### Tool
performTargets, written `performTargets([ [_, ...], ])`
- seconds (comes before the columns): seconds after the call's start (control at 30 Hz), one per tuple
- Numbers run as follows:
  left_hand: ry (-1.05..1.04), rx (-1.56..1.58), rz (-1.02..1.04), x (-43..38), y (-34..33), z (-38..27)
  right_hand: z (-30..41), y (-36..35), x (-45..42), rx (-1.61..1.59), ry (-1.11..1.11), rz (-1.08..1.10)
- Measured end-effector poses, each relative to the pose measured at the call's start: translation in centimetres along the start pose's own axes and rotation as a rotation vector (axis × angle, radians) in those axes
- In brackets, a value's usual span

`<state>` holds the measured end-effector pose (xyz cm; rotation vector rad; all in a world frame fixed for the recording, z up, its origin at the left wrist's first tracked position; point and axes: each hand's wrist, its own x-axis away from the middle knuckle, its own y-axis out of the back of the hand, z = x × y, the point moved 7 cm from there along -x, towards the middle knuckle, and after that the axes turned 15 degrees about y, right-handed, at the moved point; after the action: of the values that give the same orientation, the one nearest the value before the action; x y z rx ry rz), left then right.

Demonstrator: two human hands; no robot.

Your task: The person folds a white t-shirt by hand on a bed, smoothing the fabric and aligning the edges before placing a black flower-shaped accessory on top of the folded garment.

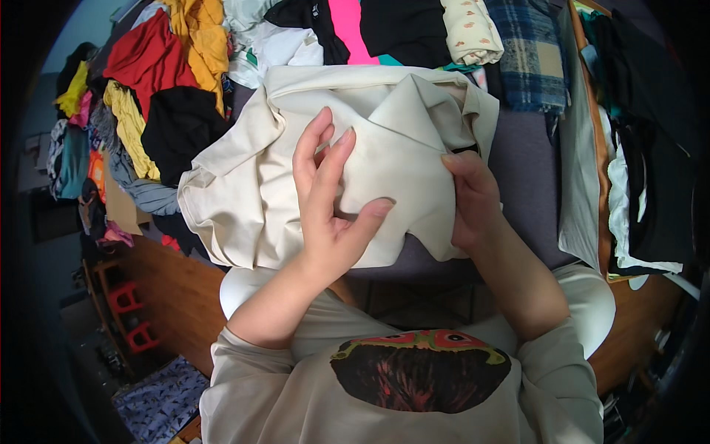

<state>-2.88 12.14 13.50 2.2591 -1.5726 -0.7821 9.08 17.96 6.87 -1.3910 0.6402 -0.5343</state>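
Note:
A cream-coloured garment (pixel 383 161) lies rumpled and partly folded on a dark grey cloth surface (pixel 518 166) before me. Over its middle, my left hand (pixel 330 211) is spread, thumb and fingers apart, with nothing gripped between them. My right hand (pixel 474 194) holds the garment's right part, its thumb on top and the other fingers hidden. A small black patch shows beside the right thumb.
Red (pixel 152 61), yellow (pixel 130 127) and black (pixel 180 130) clothes are heaped at left. Behind lie a rolled patterned cloth (pixel 471 33) and a blue plaid cloth (pixel 527 55). At right stands a fabric bin (pixel 579 166) of clothes.

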Motion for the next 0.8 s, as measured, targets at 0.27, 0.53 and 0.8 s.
performTargets([
  [0.27, -0.112, -0.098, -0.103, 0.4, 0.7, -0.3, 0.0, -0.1, 0.1, 0.042, 0.001, -0.02],
  [0.53, -0.207, -0.345, -0.088, 1.6, -0.5, -1.7, 1.1, -0.2, -0.1, 0.107, 0.028, -0.014],
  [0.8, -0.165, -0.171, 0.038, 4.7, -2.1, -0.2, 4.3, 0.6, -1.1, 0.311, 0.165, -0.219],
])
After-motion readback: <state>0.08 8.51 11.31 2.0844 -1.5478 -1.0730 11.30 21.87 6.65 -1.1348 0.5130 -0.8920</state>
